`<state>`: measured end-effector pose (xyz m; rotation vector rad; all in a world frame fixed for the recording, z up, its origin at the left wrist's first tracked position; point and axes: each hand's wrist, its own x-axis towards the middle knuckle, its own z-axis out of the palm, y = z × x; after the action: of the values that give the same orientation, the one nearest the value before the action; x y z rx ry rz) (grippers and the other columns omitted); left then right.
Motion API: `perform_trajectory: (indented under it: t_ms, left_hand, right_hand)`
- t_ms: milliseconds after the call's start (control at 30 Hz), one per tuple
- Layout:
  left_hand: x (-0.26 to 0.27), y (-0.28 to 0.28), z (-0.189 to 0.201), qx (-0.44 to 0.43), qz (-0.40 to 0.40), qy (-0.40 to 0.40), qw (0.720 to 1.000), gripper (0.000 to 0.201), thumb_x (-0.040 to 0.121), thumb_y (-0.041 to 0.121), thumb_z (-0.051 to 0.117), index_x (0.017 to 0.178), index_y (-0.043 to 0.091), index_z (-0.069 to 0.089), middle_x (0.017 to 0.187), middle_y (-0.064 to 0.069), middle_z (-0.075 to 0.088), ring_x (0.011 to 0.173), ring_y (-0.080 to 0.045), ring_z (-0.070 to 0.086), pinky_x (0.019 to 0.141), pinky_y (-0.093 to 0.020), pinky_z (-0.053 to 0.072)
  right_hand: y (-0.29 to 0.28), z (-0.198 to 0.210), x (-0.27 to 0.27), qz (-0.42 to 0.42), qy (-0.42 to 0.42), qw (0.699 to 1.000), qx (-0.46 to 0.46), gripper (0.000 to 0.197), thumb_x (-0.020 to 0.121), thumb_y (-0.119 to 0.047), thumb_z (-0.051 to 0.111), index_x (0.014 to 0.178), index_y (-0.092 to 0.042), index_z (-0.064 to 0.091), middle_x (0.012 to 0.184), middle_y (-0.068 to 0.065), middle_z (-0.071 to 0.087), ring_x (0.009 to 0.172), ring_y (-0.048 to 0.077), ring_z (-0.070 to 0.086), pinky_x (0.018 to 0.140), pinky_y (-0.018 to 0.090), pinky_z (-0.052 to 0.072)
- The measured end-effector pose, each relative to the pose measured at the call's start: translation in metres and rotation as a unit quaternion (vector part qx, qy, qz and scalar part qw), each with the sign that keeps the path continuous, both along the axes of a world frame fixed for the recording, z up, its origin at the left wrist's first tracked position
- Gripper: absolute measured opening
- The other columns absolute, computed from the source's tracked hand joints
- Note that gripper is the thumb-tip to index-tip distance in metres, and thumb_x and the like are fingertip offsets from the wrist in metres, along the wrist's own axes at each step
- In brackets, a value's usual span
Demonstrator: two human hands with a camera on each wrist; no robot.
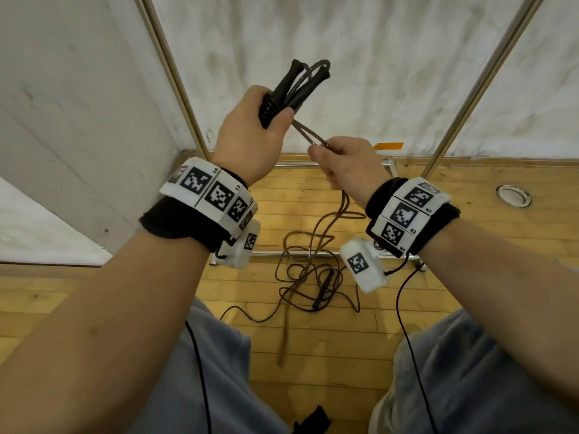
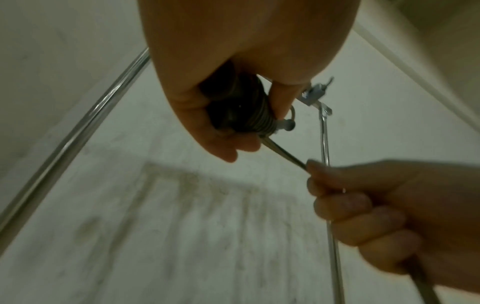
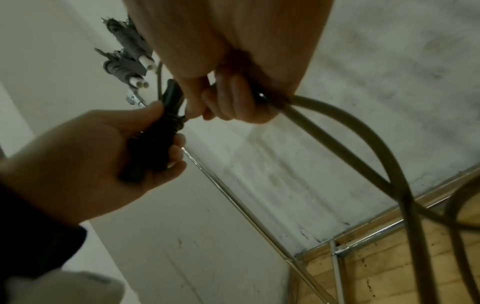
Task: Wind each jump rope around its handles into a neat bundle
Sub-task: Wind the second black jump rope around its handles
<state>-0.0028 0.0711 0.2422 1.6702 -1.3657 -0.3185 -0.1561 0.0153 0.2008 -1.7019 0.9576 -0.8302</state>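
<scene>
Two ribbed black handles [image 1: 293, 86] | left hand [image 1: 250, 136] grips | right hand [image 1: 347, 164] pinches cord [image 1: 308, 133]

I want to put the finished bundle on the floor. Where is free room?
Bare wood floor lies right of the right hand, before the round floor fitting. Crowded: the loose rope tangle between the knees, under the left hand and handles.

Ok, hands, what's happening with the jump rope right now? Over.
Left hand grips both black handles, coils started. Right hand pinches the rope taut. Loose rope tangled on the floor, may snag.
</scene>
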Motion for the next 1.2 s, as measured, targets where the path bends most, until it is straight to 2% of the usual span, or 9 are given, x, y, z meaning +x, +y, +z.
perform_trajectory:
  t_ms: [100,200,300,400,733,867,967,1067,1200]
  left_hand:
    - [0.008,-0.005,-0.011,0.017,0.042,-0.091,0.995,0.033,0.093,0.037,0.054,0.119,0.017,0.048,0.094,0.008,0.057,0.08,-0.015,0.055,0.069,-0.027,0.041]
    - [0.014,-0.009,-0.022,0.056,0.046,-0.146,0.987,0.037,0.093,0.038,0.055,0.12,0.015,0.045,0.103,-0.002,0.062,0.081,-0.019,0.053,0.069,-0.03,0.039]
    - [0.014,-0.012,-0.03,0.08,0.037,-0.168,0.982,0.039,0.093,0.038,0.055,0.12,0.013,0.043,0.107,-0.009,0.064,0.082,-0.022,0.055,0.067,-0.031,0.039]
    - [0.014,-0.015,-0.038,0.109,0.009,-0.182,0.977,0.038,0.094,0.037,0.054,0.119,0.011,0.043,0.104,-0.011,0.064,0.08,-0.024,0.055,0.067,-0.033,0.041]
    - [0.002,-0.021,-0.05,0.131,-0.033,-0.211,0.968,0.039,0.097,0.034,0.051,0.128,0.013,0.041,0.105,-0.008,0.064,0.077,-0.018,0.052,0.066,-0.031,0.042]
    - [0.0,-0.022,-0.054,0.173,-0.033,-0.238,0.955,0.036,0.096,0.035,0.051,0.124,0.014,0.043,0.105,-0.007,0.062,0.079,-0.023,0.056,0.066,-0.036,0.047]
    - [-0.002,-0.021,-0.059,0.195,-0.028,-0.267,0.943,0.034,0.096,0.035,0.052,0.122,0.014,0.045,0.095,-0.002,0.058,0.073,-0.02,0.05,0.056,-0.032,0.037]
    - [-0.005,-0.02,-0.062,0.235,-0.04,-0.276,0.931,0.034,0.094,0.036,0.053,0.121,0.017,0.045,0.088,0.005,0.05,0.069,-0.016,0.047,0.052,-0.028,0.03]
    - [-0.015,-0.016,-0.061,0.235,-0.108,-0.277,0.925,0.031,0.091,0.036,0.057,0.117,0.023,0.047,0.093,0.006,0.058,0.065,-0.01,0.047,0.051,-0.023,0.031]
  right_hand:
    - [0.01,0.0,0.004,0.031,0.067,0.996,-0.041,0.037,0.098,-0.033,0.043,0.066,-0.018,0.053,0.056,-0.004,0.045,0.05,0.012,0.044,0.051,0.03,0.046]
    - [0.015,0.003,0.006,0.037,0.123,0.987,-0.096,0.038,0.1,-0.03,0.036,0.067,-0.017,0.049,0.065,0.002,0.045,0.058,0.017,0.043,0.061,0.03,0.041]
    - [0.014,0.009,0.003,0.044,0.163,0.976,-0.137,0.035,0.1,-0.026,0.038,0.069,-0.015,0.051,0.062,-0.004,0.044,0.054,0.01,0.04,0.052,0.014,0.031]
    - [0.014,0.012,0.001,0.051,0.199,0.966,-0.16,0.034,0.099,-0.025,0.038,0.073,-0.013,0.055,0.061,-0.007,0.045,0.055,0.006,0.041,0.05,0.009,0.032]
    - [0.01,0.017,-0.002,0.002,0.182,0.97,-0.158,0.052,0.098,-0.036,0.04,0.049,-0.017,0.036,0.045,-0.006,0.032,0.036,0.007,0.031,0.041,0.015,0.029]
    - [0.005,0.019,-0.006,-0.005,0.161,0.984,-0.081,0.044,0.096,-0.033,0.046,0.062,-0.008,0.058,0.038,-0.01,0.034,0.031,0.006,0.032,0.037,0.012,0.025]
    - [0.002,0.02,-0.008,0.008,0.153,0.988,-0.026,0.034,0.093,-0.026,0.05,0.081,-0.001,0.069,0.045,-0.007,0.041,0.039,0.006,0.035,0.046,0.021,0.034]
    - [-0.001,0.022,-0.013,0.02,0.169,0.984,-0.058,0.033,0.095,-0.023,0.048,0.085,-0.001,0.07,0.038,-0.011,0.039,0.033,0.005,0.034,0.038,0.012,0.028]
    - [-0.006,0.021,-0.018,0.0,0.235,0.958,-0.162,0.037,0.097,-0.03,0.045,0.081,-0.003,0.066,0.056,-0.003,0.046,0.048,0.008,0.04,0.042,0.013,0.03]
